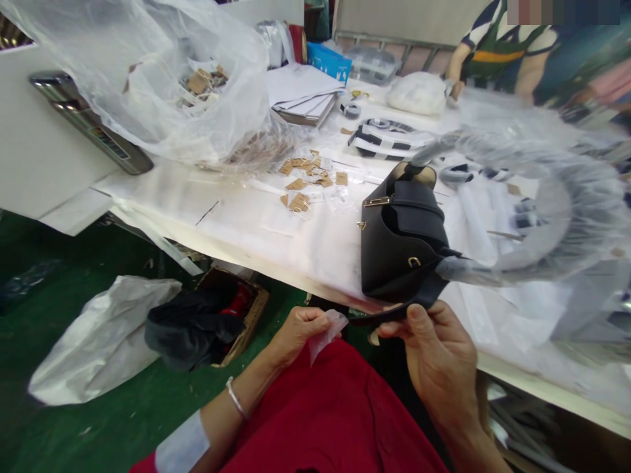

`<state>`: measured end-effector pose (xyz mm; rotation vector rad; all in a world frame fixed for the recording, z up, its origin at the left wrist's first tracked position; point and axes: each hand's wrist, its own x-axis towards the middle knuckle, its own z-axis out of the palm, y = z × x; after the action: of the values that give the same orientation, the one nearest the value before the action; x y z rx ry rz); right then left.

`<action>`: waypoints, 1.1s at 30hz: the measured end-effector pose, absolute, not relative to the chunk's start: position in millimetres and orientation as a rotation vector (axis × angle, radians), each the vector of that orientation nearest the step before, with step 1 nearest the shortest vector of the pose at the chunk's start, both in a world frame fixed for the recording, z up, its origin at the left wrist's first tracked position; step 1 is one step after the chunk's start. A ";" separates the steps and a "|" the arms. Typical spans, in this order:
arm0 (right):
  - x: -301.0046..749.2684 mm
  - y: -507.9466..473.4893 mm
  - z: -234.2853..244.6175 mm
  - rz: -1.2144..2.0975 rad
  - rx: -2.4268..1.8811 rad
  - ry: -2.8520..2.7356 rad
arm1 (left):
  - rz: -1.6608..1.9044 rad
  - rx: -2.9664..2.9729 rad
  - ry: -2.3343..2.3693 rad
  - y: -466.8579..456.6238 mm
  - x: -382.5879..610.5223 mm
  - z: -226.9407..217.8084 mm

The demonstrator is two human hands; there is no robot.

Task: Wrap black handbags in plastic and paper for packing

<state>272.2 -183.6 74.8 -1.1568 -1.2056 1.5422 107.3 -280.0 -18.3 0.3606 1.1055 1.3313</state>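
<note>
Two bare hands, one black leather handbag (401, 243). Bag: smooth, matte hide, rounded boxy body, gold bar clasp (377, 202), gold buckle (415, 261). It sits tilted at the near edge of a white-covered desk (236, 223), just above both hands. A long strap (537, 197) in crinkled clear plastic curves away to the right.

Right hand (438, 355): palm up, grip closed on the bag's dark lower edge, thumb on top. Left hand (298, 335): held in front of the body beside the bag, narrow grip pinching a translucent sheet (331, 332). Thin silver bangle (235, 397) on the left wrist; red garment (335, 420) below both arms.

Also on the desk: many small kraft card tags (298, 174), loose and scattered; one large clear plastic bag (197, 85) with more tags inside; one stack of paper (303, 92); one blue box (329, 61). On the green floor (73, 420): one white sack (98, 341); one cardboard box (231, 295) holding black cloth (192, 325). Beyond the desk, one co-worker (503, 46) in a patterned top.
</note>
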 end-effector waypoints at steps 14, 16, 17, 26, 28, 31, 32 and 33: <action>275.3 -183.4 65.3 1.536 -1.119 -1.295 | 1.339 0.416 1.104 -276.0 115.4 -22.8; 275.1 -182.6 65.1 1.540 -1.109 -1.296 | 1.341 0.432 1.107 -276.2 114.9 -24.4; 274.9 -182.2 64.8 1.545 -1.105 -1.296 | 1.337 0.438 1.111 -276.6 114.6 -25.1; 274.8 -180.5 62.7 1.562 -1.085 -1.270 | 1.269 0.447 1.051 -279.0 114.7 -26.4; 274.6 -180.4 62.2 1.572 -1.081 -1.274 | 1.277 0.436 1.059 -278.0 114.9 -26.6; 274.5 -180.2 61.0 1.578 -1.084 -1.289 | 1.305 0.432 1.091 -276.6 114.5 -27.6; 274.7 -180.1 60.6 1.575 -1.090 -1.296 | 1.311 0.437 1.100 -276.4 114.3 -28.2; 274.9 -180.0 60.3 1.571 -1.096 -1.303 | 1.316 0.444 1.109 -276.3 114.1 -28.8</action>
<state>274.9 -180.0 60.3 -1.0964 -1.3031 1.5709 114.1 -276.3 -28.8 0.4436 1.1088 1.3161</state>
